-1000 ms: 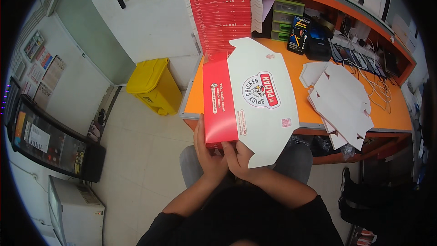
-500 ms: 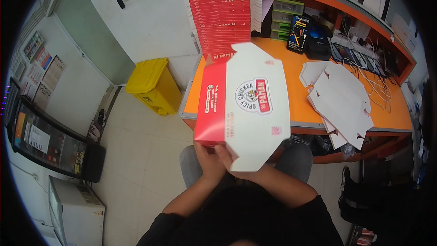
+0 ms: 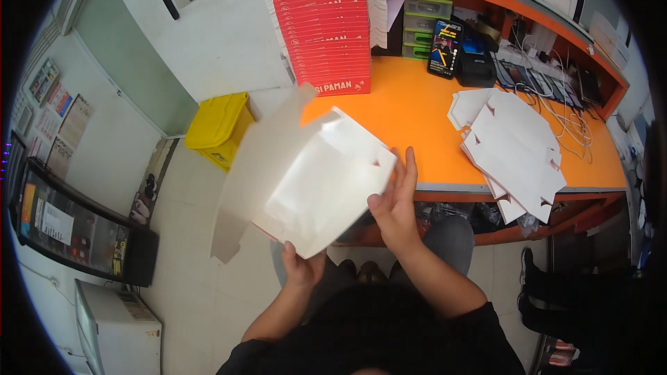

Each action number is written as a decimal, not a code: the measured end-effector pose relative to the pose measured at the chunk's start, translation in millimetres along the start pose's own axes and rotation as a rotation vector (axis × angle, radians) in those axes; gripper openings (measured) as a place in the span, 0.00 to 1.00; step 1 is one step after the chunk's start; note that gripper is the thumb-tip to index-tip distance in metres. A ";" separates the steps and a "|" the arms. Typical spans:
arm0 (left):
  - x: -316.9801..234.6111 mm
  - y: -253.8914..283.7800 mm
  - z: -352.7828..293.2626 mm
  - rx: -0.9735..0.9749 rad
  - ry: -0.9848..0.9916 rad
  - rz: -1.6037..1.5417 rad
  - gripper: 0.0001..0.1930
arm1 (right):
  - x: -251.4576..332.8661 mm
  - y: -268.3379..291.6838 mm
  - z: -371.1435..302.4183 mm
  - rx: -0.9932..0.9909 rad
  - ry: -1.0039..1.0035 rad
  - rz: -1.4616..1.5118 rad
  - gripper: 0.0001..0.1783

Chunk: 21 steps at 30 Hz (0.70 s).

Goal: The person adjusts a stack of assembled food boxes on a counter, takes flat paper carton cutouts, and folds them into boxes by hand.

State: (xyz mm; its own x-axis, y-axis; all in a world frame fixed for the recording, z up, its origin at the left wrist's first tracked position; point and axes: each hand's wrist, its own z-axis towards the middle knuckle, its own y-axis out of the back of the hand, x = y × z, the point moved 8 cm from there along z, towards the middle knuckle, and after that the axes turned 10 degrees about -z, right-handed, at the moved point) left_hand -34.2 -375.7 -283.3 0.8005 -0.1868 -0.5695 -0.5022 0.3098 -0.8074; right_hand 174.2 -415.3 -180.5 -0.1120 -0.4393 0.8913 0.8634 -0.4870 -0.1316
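Note:
A cardboard food box (image 3: 323, 187), white inside, is tilted in front of me with its tray-like body facing up. Its lid (image 3: 243, 167) hangs open to the left, blurred by motion. My left hand (image 3: 303, 267) grips the box's near corner, thumb over the rim and fingers underneath. Against the right side wall, my right hand (image 3: 401, 212) has its fingers stretched and spread, with the thumb apart from them; it seems to touch the wall without gripping it. The box's outer faces are mostly hidden.
A tall stack of red boxes (image 3: 333, 48) stands at the back of the orange table (image 3: 424, 125). Flat white box blanks (image 3: 514, 146) lie at right, overhanging the front edge. Behind them are a phone (image 3: 445, 48), green-fronted drawers (image 3: 425, 21) and cables (image 3: 570, 118). A yellow bin (image 3: 221, 125) is left.
The box, closed with its printed lid up before, now has its lid swung open to the left, showing the white inside. My right hand has moved from the near edge to the right side.

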 end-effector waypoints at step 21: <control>-12.5 -51.0 -9.5 0.211 0.069 0.575 0.16 | 26.1 0.8 -61.1 0.336 0.196 -0.234 0.19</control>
State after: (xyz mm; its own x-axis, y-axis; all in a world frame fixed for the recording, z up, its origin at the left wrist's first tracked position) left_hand -21.7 -398.1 -236.5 0.3941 0.0075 -0.9190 -0.7659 0.5555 -0.3239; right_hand 141.9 -473.3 -183.9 -0.3864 -0.4970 0.7770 0.9119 -0.3321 0.2411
